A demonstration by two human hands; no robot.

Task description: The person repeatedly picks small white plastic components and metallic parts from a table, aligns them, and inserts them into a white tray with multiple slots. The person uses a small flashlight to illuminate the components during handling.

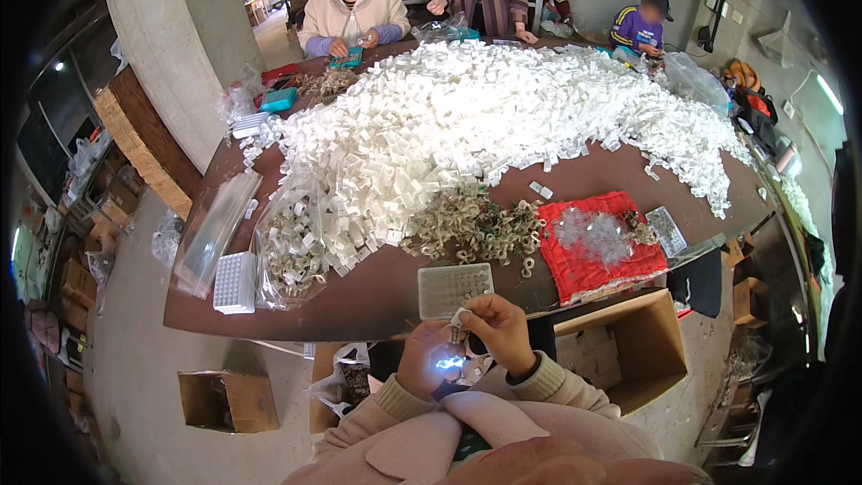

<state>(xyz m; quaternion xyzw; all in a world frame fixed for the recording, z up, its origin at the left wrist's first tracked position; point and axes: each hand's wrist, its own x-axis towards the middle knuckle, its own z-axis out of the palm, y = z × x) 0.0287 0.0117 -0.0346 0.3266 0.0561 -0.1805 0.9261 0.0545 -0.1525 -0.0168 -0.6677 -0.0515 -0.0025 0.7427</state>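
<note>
My right hand (503,332) is closed, its thumb and fingertips pinching a small whitish piece (458,324) with grey on it; its kind is too small to tell. Close beside it, my left hand (422,359) is curled, its fingertips near the same piece; what it grips is partly hidden. A bright bluish-white light (451,363) glows just below the fingers. Beyond my hands, at the table's near edge, lies a clear compartment tray (431,296). Behind that sits a heap of tangled brownish ring-like pieces (476,224).
A huge pile of small white plastic pieces (467,108) covers the brown table (377,305). A red cloth (575,278) bearing clear bits lies right; a stacked white tray (235,283) and plastic bag (292,242) left. An open cardboard box (660,332) stands below the edge. Several people sit or stand opposite.
</note>
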